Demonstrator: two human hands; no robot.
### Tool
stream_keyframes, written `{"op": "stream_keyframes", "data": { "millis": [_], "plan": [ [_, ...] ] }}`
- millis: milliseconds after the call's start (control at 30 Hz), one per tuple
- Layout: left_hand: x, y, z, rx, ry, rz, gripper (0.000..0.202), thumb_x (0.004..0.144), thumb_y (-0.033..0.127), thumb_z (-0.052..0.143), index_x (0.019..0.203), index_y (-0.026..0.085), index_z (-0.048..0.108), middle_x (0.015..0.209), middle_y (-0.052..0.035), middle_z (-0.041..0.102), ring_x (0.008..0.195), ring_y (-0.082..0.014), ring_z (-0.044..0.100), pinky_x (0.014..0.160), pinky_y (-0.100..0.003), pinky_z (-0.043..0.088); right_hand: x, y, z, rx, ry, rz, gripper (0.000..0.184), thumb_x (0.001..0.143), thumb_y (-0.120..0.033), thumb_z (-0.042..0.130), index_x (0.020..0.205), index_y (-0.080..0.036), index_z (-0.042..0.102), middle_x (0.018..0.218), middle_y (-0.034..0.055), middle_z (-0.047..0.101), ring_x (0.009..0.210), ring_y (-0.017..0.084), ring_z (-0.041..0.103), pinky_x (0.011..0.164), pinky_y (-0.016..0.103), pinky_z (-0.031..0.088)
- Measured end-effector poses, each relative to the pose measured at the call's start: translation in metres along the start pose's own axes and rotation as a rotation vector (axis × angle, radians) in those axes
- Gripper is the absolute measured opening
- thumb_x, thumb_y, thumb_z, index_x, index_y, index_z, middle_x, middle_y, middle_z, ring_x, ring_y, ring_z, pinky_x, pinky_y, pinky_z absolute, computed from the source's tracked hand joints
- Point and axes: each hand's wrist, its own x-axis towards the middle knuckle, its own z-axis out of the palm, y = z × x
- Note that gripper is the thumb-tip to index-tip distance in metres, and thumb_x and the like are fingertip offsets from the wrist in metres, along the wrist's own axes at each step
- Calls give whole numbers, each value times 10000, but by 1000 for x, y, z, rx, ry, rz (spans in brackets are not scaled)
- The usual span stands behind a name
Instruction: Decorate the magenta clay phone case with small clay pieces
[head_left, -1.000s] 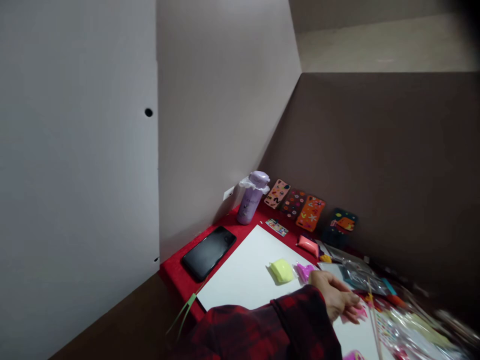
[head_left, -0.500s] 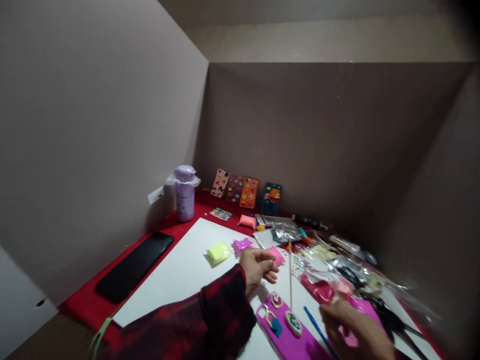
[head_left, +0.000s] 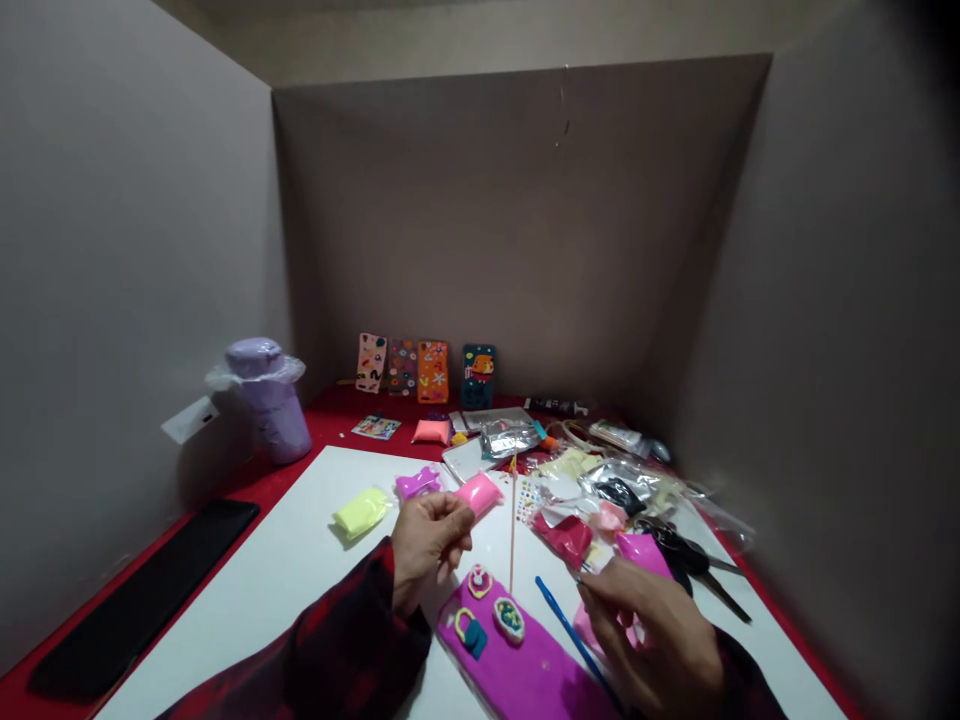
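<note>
My left hand (head_left: 433, 540) is pinched above the white board, just behind the phone case and beside a bright pink clay packet (head_left: 480, 494). Anything between its fingertips is too small to make out. A purple clay-covered phone case (head_left: 517, 660) lies in front of me, bearing small clay shapes: a white-rimmed oval (head_left: 509, 620), a teal padlock-like piece (head_left: 472, 636) and a round pink-and-yellow piece (head_left: 480, 581). To its right hovers my right hand (head_left: 652, 620), thumb and fingers closed together; a tiny dark tip shows there, its kind unclear. A blue pen-like stick (head_left: 566, 625) lies between that hand and the case.
A yellow packet (head_left: 361, 513) and a purple packet (head_left: 418, 483) lie on the white board (head_left: 262, 590). Scissors (head_left: 697, 560) and heaped plastic packets (head_left: 622, 485) sit at right. A lilac bottle (head_left: 274, 405), black phone (head_left: 150, 600) and decorated cases (head_left: 433, 370) stand or lie around.
My view has turned right and levelled, so things appear farther left. My left hand stays pinched near the pink packet. My right hand stays over the right side, its fingertips now pressed together in clearer view.
</note>
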Motion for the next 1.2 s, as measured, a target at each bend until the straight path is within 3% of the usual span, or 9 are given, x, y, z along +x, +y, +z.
{"op": "stream_keyframes", "data": {
  "millis": [200,433,600,700,933,1067,1200],
  "plan": [
    [1,0,-1,37,19,-17,392,567,431,769,593,114,541,407,49,515,283,0,325,288,-112,188,7,-6,0,-7,29,16,151,773,-96,586,854,-223,592,609,1,628,569,164,618,496,266,444],
    [5,-7,-2,15,-78,-43,372,555,395,777,652,108,560,510,-14,626,333,-79,511,316,-169,394,1,-6,2,1,26,72,151,770,-83,608,849,-212,612,601,-13,600,487,124,540,491,265,425],
    [7,-7,-4,-13,-44,4,357,576,340,780,744,99,577,532,-23,649,383,-100,559,376,-191,460,-7,-2,1,-12,-12,53,198,770,-71,614,902,-220,619,672,9,640,621,161,617,563,284,459],
    [5,-2,-3,-4,-10,3,369,568,385,779,684,100,575,505,-15,627,355,-92,535,336,-177,423,-9,0,0,-12,-45,50,207,776,-80,610,924,-224,616,710,18,658,674,174,639,585,287,472],
    [1,4,1,7,17,-47,415,604,480,730,623,123,519,416,46,526,268,-3,346,262,-97,204,-7,-3,1,-4,-18,45,200,776,-72,606,917,-213,620,678,12,646,629,160,621,587,289,461],
    [1,1,0,8,4,-47,390,588,433,753,630,120,524,449,28,564,283,-10,371,268,-102,217,-4,-6,2,10,-13,55,187,768,-53,606,877,-204,620,630,-8,606,546,125,560,542,272,418],
    [3,-3,-3,-24,-38,-10,332,565,338,783,660,102,570,515,3,610,354,-40,463,304,-120,320,1,-9,2,35,-39,49,156,771,-53,598,846,-189,612,575,-25,553,486,103,490,496,259,365]
  ]
}}
